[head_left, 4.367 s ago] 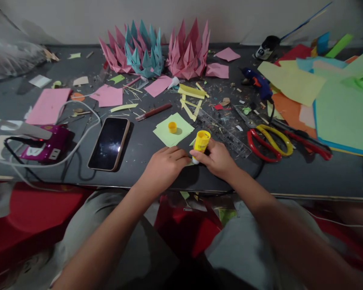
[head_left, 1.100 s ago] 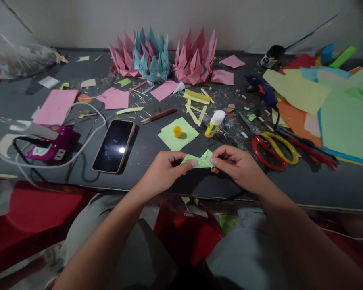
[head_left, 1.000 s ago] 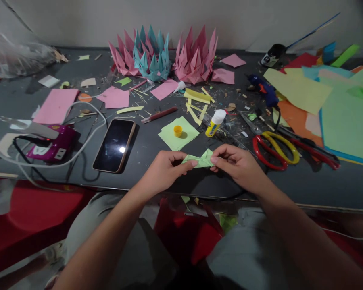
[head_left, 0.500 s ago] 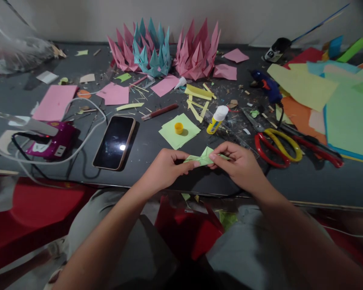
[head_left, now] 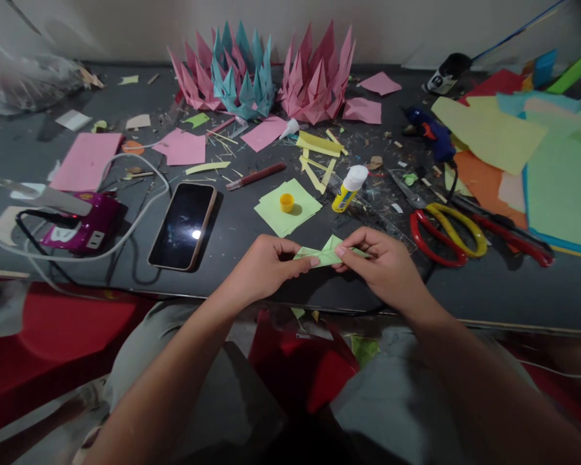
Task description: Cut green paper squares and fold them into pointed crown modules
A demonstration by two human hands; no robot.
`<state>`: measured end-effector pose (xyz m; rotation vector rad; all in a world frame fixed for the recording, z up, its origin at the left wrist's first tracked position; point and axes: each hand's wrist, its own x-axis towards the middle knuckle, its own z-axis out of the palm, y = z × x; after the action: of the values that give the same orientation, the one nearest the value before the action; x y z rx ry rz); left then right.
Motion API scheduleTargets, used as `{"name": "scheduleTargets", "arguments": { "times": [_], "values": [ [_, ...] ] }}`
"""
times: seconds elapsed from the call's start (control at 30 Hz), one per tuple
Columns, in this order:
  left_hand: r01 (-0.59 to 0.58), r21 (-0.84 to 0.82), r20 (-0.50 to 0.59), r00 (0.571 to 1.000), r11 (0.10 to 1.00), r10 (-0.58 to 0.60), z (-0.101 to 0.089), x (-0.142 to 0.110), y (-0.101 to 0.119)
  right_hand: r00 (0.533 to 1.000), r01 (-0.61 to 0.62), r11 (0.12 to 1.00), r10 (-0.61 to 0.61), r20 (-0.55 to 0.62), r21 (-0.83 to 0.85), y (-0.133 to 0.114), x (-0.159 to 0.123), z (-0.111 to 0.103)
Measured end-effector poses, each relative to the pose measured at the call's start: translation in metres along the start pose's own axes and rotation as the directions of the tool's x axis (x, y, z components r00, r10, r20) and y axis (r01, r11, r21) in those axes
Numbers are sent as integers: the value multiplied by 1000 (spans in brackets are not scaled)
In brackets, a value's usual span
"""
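Observation:
A small piece of folded light-green paper (head_left: 326, 256) is held just above the table's front edge, one end in each hand. My left hand (head_left: 275, 261) pinches its left end between thumb and fingers. On the other side, my right hand (head_left: 372, 258) grips it with the thumb on top, hiding part of the right end. Beyond the hands lies a stack of light-green paper squares (head_left: 275, 219), with a yellow cap (head_left: 286, 203) on it. A yellow glue stick with a white top (head_left: 350, 188) stands to the right of the stack.
Folded pink (head_left: 315, 97) and blue (head_left: 244, 93) paper pieces stand at the back. A phone (head_left: 183, 226) and purple power adapter (head_left: 84, 223) with cables lie left. Scissors (head_left: 448, 234), a glue gun (head_left: 430, 134) and coloured sheets (head_left: 489, 132) lie right, among paper scraps.
My hands keep the same grip on the folded green paper, with hardly any movement. The view has shifted slightly; the things on the table stay in place.

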<state>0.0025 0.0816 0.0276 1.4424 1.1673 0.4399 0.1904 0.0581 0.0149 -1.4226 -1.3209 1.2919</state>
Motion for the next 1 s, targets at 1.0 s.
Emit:
{"name": "scheduleTargets", "arguments": {
  "times": [1.0],
  "values": [
    [-80, 45, -51, 995, 996, 82, 8, -7, 2, 990, -76, 965, 103, -98, 250, 11, -4, 21]
  ]
}}
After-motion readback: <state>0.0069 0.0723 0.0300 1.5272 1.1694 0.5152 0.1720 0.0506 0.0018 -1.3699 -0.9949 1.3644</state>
